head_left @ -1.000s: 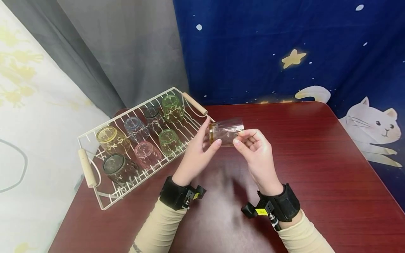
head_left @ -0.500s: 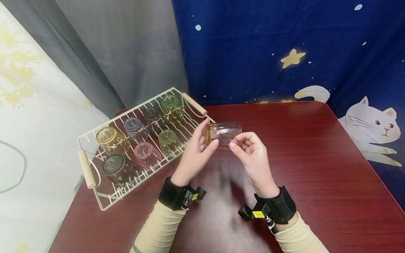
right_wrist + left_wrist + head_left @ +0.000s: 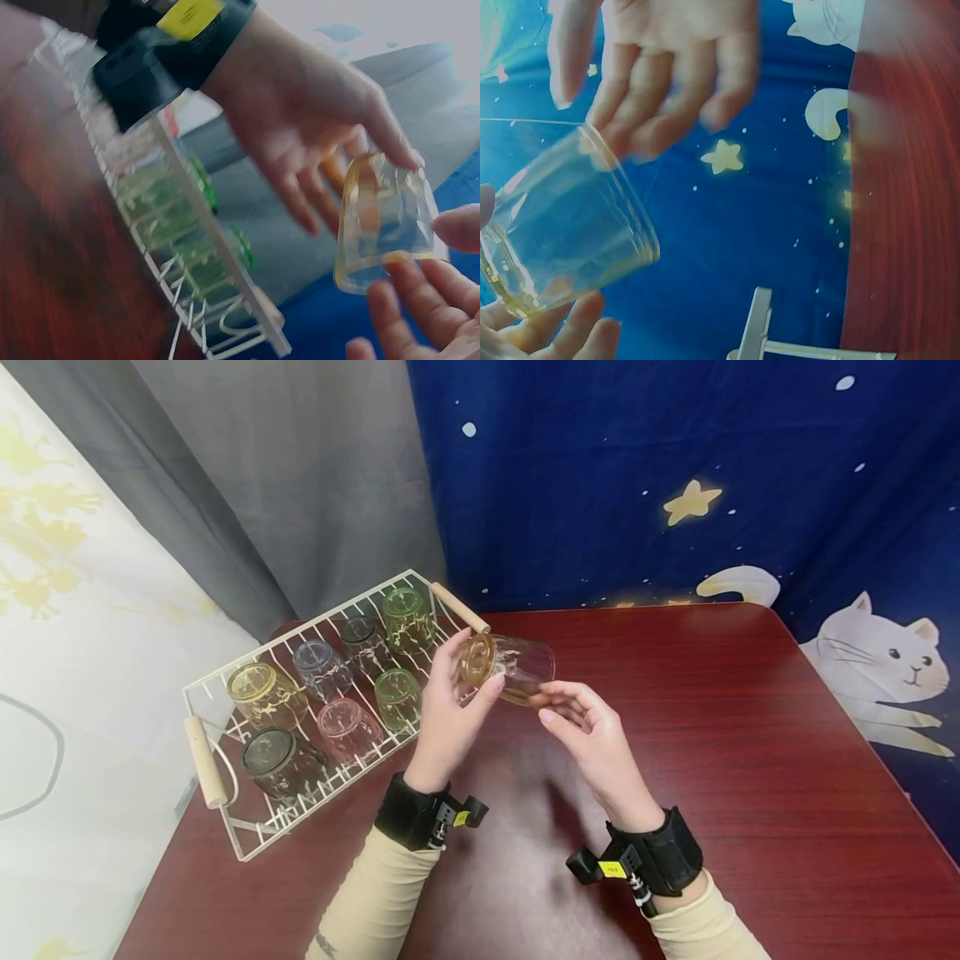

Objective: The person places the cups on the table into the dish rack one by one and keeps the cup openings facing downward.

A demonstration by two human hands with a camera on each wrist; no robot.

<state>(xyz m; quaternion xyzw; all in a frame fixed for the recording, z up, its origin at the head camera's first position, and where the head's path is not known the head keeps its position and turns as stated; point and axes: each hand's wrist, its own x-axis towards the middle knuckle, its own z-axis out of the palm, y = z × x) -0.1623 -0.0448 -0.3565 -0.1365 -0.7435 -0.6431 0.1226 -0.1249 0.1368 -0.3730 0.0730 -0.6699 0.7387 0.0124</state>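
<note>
A clear amber-tinted drinking glass (image 3: 517,667) is held in the air above the table, tilted on its side, its thick base towards the left. My left hand (image 3: 453,702) grips it near the base, fingers behind and thumb in front. At the rim end, fingertips of my right hand (image 3: 592,735) touch the glass. In the left wrist view, the thumb of that right hand (image 3: 667,67) stands apart from the glass. The right wrist view shows the glass (image 3: 386,217) between both hands, with the left hand (image 3: 300,112) behind it.
Left of the hands stands a white wire rack (image 3: 300,631) with wooden handles (image 3: 204,762). Several upturned glasses sit in it: yellow, blue, grey, pink (image 3: 348,727) and green. The dark red table (image 3: 750,735) extends right; grey and blue curtains hang behind.
The glass has moved left towards the rack and turned so its base faces more to the camera. Both hands moved left with it; the right thumb came away from the rim.
</note>
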